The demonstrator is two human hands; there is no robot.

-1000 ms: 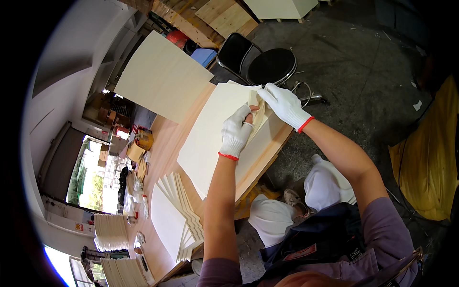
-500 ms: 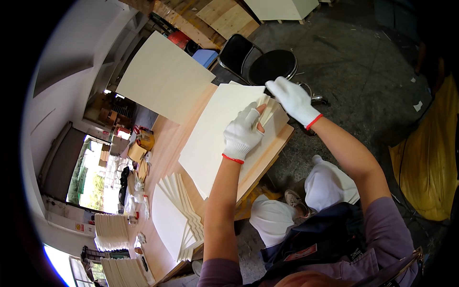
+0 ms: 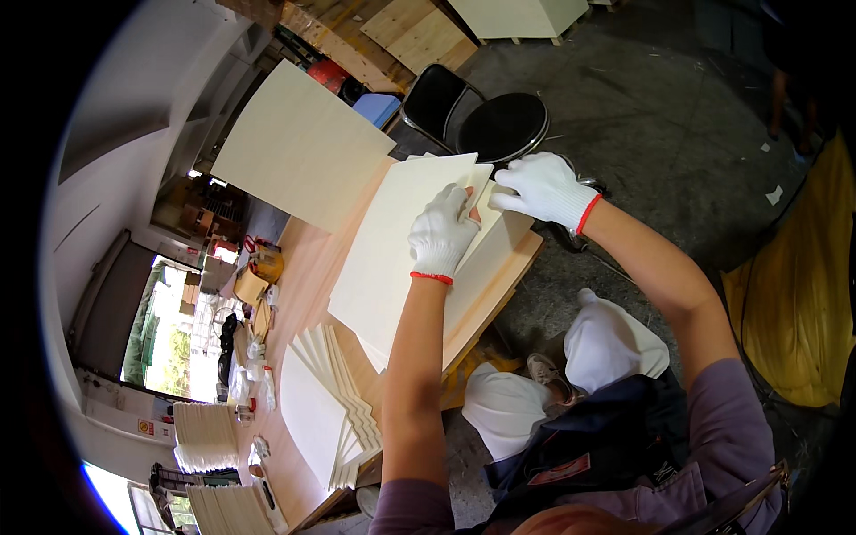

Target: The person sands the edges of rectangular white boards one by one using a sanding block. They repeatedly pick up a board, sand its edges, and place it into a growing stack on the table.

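A stack of large pale cream sheets (image 3: pixel 392 254) lies on the wooden table, its edges fanned near the far right corner. My left hand (image 3: pixel 444 234), in a white glove with a red cuff and bare fingertips, rests on the top sheet. Its thumb and fingers close over the sheets' right edge. At the far right corner, my right hand (image 3: pixel 548 189), gloved in the same way, has its fingers curled around the fanned sheet edges. How many sheets each hand holds is hidden.
A fanned bundle of similar sheets (image 3: pixel 321 406) lies nearer on the wooden table (image 3: pixel 308 267). Another large sheet (image 3: pixel 299 147) extends past the far end. A black chair (image 3: pixel 504 125) stands beyond the right corner. Stacked sheets (image 3: pixel 205 435) and small items line the left side.
My right hand has come down and left onto the corner of the sheets. The fanned edges under my left thumb have partly closed, and the top sheet's corner has shifted.
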